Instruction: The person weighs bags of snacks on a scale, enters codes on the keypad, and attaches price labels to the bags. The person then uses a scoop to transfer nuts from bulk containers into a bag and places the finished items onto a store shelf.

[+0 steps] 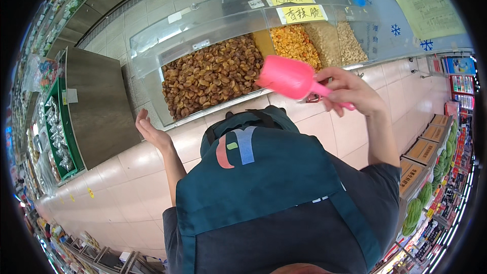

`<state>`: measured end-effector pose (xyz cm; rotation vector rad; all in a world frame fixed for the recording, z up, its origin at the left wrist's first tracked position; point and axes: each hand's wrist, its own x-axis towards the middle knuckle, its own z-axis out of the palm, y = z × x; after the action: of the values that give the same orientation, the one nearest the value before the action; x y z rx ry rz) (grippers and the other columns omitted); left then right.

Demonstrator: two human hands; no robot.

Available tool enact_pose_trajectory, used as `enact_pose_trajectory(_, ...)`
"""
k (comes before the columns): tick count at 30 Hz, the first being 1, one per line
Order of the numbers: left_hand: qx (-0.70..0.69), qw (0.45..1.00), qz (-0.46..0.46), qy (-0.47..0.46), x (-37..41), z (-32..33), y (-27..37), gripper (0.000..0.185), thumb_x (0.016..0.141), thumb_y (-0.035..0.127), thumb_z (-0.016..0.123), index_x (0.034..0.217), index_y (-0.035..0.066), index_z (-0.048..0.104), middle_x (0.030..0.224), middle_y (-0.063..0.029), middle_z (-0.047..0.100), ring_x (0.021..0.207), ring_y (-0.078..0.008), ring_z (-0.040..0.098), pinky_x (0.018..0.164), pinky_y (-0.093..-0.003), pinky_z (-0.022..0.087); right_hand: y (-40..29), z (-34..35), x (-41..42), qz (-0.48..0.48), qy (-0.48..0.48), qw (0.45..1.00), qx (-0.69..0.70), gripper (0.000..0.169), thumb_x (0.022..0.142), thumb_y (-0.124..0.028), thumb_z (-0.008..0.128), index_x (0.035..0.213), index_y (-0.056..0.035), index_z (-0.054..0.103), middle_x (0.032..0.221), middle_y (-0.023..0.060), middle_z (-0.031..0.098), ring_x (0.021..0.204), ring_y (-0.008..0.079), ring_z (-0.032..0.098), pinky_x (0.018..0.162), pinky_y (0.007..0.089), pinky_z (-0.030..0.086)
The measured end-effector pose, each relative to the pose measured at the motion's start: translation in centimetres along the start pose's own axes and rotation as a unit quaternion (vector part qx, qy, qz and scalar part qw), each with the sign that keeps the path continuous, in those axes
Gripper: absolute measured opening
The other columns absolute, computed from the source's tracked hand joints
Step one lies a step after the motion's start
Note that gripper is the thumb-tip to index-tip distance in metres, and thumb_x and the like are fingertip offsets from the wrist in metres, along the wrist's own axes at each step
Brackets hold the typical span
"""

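Observation:
A pink plastic scoop (289, 78) is gripped by its handle in my right hand (350, 93). Its bowl points left, held above the front edge of a clear display case (224, 109). Brown broad beans (213, 72) fill the case's left compartment, just beyond the scoop. To their right lies an orange-yellow crisp snack (293, 42). Two paler snacks, a beige one (323, 45) and a cream one (348, 42), occupy the compartments further right. My left hand (154, 133) holds nothing; it is raised near the case's front left corner, fingers extended.
Handwritten yellow signs (304, 14) stand on the case's clear lids. At left, a dark cabinet (101, 106) adjoins a green crate (62, 137) of wrapped goods. Watermelons (414, 213) and cardboard boxes (412, 177) line the right side. I wear a dark green apron (258, 182) over pale floor tiles.

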<state>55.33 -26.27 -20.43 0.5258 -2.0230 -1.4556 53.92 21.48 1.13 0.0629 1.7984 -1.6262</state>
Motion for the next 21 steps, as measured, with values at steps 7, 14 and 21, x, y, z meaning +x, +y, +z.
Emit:
enact_pose_trajectory(7,0.155,0.951,0.261,-0.065,-5.5,8.2,4.7,0.033,0.092,0.013,0.050,0.121,-0.002,0.054,0.129,-0.0187,0.050,0.123,-0.0352,0.044,0.105,-0.0445,0.033,5.8,-8.8,2.2,-0.011,0.191,0.889,-0.416,0.030,0.090,-0.006,0.051,0.119,0.0007,0.049,0.091,0.0157,0.069,0.078,0.0247,0.069,0.061,0.0366,0.055)
enact_pose_trajectory(14,0.243,0.946,0.216,-0.025,-7.8,14.8,5.9,0.045,0.100,0.035,0.046,0.126,-0.002,0.051,0.141,-0.0211,0.038,0.134,-0.0378,0.031,0.109,-0.0497,0.024,7.7,-11.5,15.7,0.028,0.212,0.669,-0.712,0.028,0.090,-0.012,0.052,0.110,0.0058,0.057,0.110,0.0225,0.065,0.095,0.0317,0.069,0.074,0.0391,0.058)
enact_pose_trajectory(21,0.303,0.932,0.187,0.063,-7.5,16.4,5.0,0.050,0.099,0.042,0.046,0.124,0.000,0.054,0.140,-0.0202,0.040,0.132,-0.0377,0.035,0.108,-0.0498,0.028,11.8,-17.8,25.2,0.102,0.213,0.628,-0.741,0.035,0.091,-0.013,0.048,0.119,0.0015,0.063,0.120,0.0183,0.066,0.106,0.0281,0.067,0.082,0.0376,0.056)
